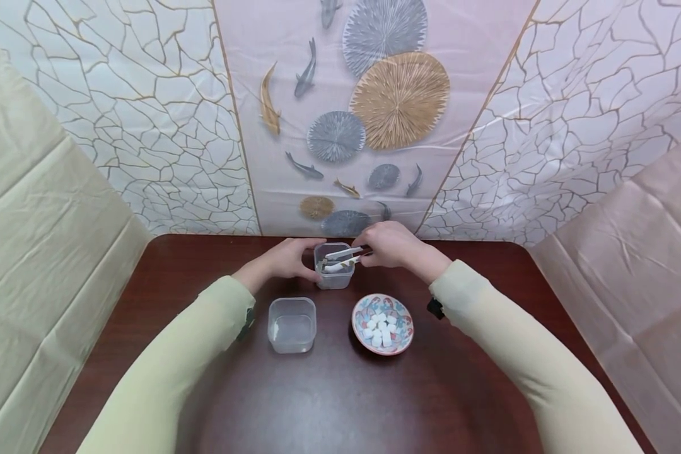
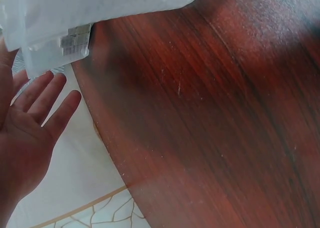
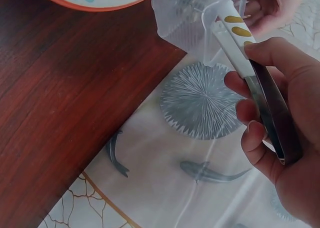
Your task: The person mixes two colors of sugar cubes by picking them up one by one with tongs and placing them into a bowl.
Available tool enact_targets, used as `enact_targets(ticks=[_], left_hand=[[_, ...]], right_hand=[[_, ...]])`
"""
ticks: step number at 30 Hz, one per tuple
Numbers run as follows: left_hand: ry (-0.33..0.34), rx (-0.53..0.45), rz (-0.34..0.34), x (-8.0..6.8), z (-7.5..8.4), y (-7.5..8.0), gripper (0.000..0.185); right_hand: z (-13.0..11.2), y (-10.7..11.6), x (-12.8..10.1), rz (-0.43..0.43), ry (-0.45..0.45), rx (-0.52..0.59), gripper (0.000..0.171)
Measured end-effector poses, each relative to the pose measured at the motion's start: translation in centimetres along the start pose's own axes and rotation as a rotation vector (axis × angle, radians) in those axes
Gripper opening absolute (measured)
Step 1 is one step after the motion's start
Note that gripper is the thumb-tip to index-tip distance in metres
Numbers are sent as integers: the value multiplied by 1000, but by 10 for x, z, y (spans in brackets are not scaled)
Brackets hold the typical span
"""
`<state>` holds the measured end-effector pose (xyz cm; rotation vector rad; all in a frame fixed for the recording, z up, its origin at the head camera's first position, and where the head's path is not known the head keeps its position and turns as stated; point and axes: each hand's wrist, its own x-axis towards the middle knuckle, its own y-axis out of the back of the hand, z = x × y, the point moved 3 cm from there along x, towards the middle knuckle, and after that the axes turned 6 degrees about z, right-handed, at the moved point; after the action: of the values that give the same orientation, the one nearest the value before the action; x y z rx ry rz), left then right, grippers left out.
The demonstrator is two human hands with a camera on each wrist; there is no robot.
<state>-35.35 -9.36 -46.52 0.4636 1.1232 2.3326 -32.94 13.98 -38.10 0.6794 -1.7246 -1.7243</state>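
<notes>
My right hand (image 1: 388, 244) grips a pair of metal tongs (image 3: 270, 115) with white, gold-marked ends. Those ends reach into a small clear plastic container (image 1: 333, 281) at the back of the table; what lies inside is too blurred to tell. My left hand (image 1: 285, 257) holds this container at its left side, thumb at the front and forefinger at the back. The left wrist view shows the other fingers (image 2: 62, 113) of that hand spread out straight. Closer to me, a patterned dish (image 1: 362, 336) bears several white cubes (image 1: 381, 328).
A second clear plastic container (image 1: 292, 343) stands left of the dish, with a small white patch inside. The dark red wooden table (image 1: 340, 403) ends at a patterned cloth backdrop (image 1: 284, 202) just behind the hands. Cloth walls flank both sides.
</notes>
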Motion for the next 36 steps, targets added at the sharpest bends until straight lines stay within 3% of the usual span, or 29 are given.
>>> enact_targets(ticks=[11, 23, 36], left_hand=[[5, -14, 4, 1, 0, -3, 94], [6, -56, -11, 0, 0, -2, 88], [-4, -85, -33, -6, 2, -1, 85]], right_hand=[[-8, -4, 11, 23, 53, -11, 4], [-5, -5, 15, 2, 5, -19, 10], [-6, -12, 27, -18, 46, -44, 12]])
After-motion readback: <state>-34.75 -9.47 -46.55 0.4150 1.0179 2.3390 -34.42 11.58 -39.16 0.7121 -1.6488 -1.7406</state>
